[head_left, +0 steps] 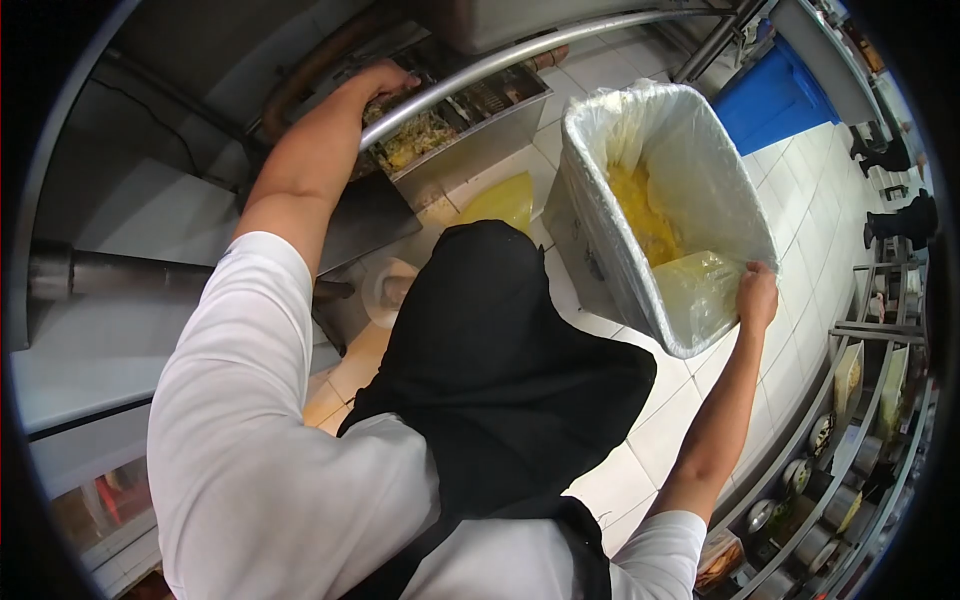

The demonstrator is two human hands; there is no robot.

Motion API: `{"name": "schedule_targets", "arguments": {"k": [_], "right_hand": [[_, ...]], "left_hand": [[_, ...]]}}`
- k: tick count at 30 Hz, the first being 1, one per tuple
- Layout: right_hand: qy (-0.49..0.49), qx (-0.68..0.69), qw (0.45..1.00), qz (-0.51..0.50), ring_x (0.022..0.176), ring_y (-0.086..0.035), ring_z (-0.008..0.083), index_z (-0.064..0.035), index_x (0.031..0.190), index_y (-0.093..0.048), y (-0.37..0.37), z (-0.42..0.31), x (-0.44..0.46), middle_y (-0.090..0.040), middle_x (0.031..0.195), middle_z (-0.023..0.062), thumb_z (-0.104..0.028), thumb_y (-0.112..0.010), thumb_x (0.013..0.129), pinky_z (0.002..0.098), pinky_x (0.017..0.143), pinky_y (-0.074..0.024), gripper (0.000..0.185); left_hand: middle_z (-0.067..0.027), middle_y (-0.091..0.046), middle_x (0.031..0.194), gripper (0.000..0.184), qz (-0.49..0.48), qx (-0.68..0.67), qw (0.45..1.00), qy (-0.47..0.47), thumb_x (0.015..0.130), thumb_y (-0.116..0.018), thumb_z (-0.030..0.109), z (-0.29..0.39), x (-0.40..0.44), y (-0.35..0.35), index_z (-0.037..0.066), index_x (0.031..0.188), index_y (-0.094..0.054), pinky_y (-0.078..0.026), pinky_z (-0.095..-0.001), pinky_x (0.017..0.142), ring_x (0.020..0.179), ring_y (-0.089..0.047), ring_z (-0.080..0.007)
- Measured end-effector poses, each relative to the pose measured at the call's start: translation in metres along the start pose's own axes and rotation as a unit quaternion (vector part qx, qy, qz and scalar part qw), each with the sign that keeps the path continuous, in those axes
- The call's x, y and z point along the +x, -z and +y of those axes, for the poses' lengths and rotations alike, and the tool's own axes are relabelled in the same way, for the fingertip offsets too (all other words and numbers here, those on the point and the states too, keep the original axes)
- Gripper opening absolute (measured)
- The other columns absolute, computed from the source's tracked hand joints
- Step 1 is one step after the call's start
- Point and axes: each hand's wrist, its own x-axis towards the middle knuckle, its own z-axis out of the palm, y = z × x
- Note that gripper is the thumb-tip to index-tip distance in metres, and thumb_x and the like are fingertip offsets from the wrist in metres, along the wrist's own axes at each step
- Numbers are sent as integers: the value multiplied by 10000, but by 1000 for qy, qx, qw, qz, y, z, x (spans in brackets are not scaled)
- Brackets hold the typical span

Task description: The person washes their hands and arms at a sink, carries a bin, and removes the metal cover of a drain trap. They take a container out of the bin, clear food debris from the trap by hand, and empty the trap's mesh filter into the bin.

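Note:
My left hand [382, 80] reaches past a curved metal rail [560, 48] to a metal trough [480, 140] under the counter. Its fingers are bent over the trough, and what they hold, if anything, is hidden. Yellowish shredded scraps [418, 138] lie in the trough. At the right, my right hand [758, 297] is closed on the rim of a grey bin [582, 222]. A clear plastic liner [700, 130] covers the bin's rim, and yellow matter [645, 212] lies inside it.
A yellow piece [500, 202] is on the tiled floor [655, 440] by the trough. Behind the bin stands a blue bin [770, 100]. Shelves with pans and containers [820, 500] line the right side. Dark boots of other people [900, 222] show at far right. A pipe [130, 272] runs at left.

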Motion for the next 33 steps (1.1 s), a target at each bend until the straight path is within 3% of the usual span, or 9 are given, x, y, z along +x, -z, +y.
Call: {"name": "schedule_targets", "arguments": {"k": [1,10,13,16,19,25,33], "right_hand": [[-3,0,1000,1,944,-627,350,-113,1066,-649,0,0,1,-658,1006,175,-157,-488,809,431,811,-489,307],[-11,-3,1000,-1,950,-626,348,-120,1063,-661,2,-1,0,-655,1027,173,-152,-487,803,428,819,-489,314],[-4,14,1000,4,948,-627,349,-121,1063,-662,0,0,0,-654,1027,174,-154,-487,800,428,817,-490,318],[-13,12,1000,2,943,-629,351,-121,1064,-661,0,2,0,-655,1024,176,-154,-488,799,428,814,-491,319],[-10,8,1000,6,941,-629,352,-123,1064,-661,-5,5,3,-656,1018,179,-150,-490,798,428,812,-492,317],[-19,10,1000,7,945,-627,353,-118,1063,-660,0,0,1,-658,1007,182,-140,-492,799,426,815,-492,314],[-10,7,1000,7,943,-628,349,-110,1062,-663,-1,3,1,-658,1012,177,-137,-485,795,427,823,-487,322]], "left_hand": [[-87,-453,499,450,-1,6,1000,-10,783,-711,399,-1,1,1,17,594,-567,-359,-406,539,485,-439,-208],[-105,-533,574,472,6,-25,1000,0,709,-756,419,-9,10,3,-39,747,-646,-367,-393,502,492,-458,-194],[-178,-639,888,619,-2,-15,1000,10,677,-780,391,-9,8,7,-61,1068,-617,-441,-394,584,653,-561,-231],[-201,-641,975,654,7,-10,1000,12,665,-779,396,-10,12,5,-59,1104,-614,-460,-381,625,764,-580,-239],[-159,-642,821,537,15,26,1000,2,667,-777,387,-10,16,5,-42,969,-660,-440,-390,584,658,-554,-228],[-81,-479,520,337,5,-12,1000,-13,712,-727,319,-14,18,7,-4,714,-633,-337,-389,472,465,-416,-187],[-80,-448,506,266,-16,-42,999,-21,724,-677,248,-11,14,14,6,661,-585,-322,-386,460,451,-389,-181]]}}
